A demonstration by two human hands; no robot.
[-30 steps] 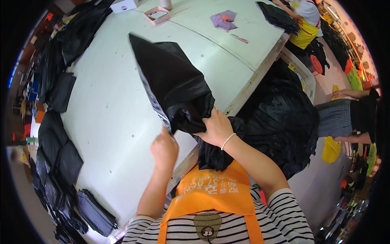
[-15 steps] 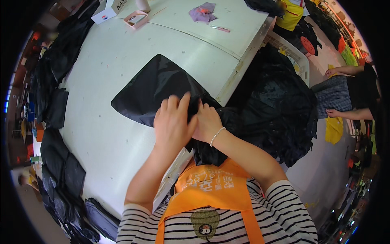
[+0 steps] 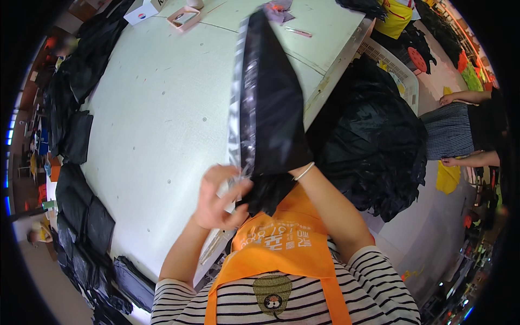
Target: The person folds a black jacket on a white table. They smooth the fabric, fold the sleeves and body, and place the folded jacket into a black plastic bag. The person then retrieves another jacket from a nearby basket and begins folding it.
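Note:
A black fabric piece (image 3: 275,103), pouch-like, stands tilted up above the table's near edge. Along its left side runs a shiny, silvery strip, smeared by motion. At its lower left corner is my left hand (image 3: 216,197), fingers curled, closed on the silvery edge. Only the wrist of my right hand (image 3: 304,173), with a pale bead bracelet, shows clearly; the fingers are hidden behind or inside the fabric. Loose black folds (image 3: 268,192) hang between my hands, in front of my orange apron (image 3: 281,233).
The white table (image 3: 157,124) carries black fabric stacks (image 3: 81,200) along its left side. A pink tray (image 3: 184,18), purple cloth (image 3: 280,10) and slim pen-like tool (image 3: 298,32) lie at the far end. Right of the table, black fabric (image 3: 374,141) heaps over a white crate (image 3: 398,70). A person (image 3: 466,127) is beyond.
The black fabric piece, flat on the table before, is now raised upright, showing its silvery edge. My left hand moved down toward me; my right hand slid right and went out of sight behind the fabric.

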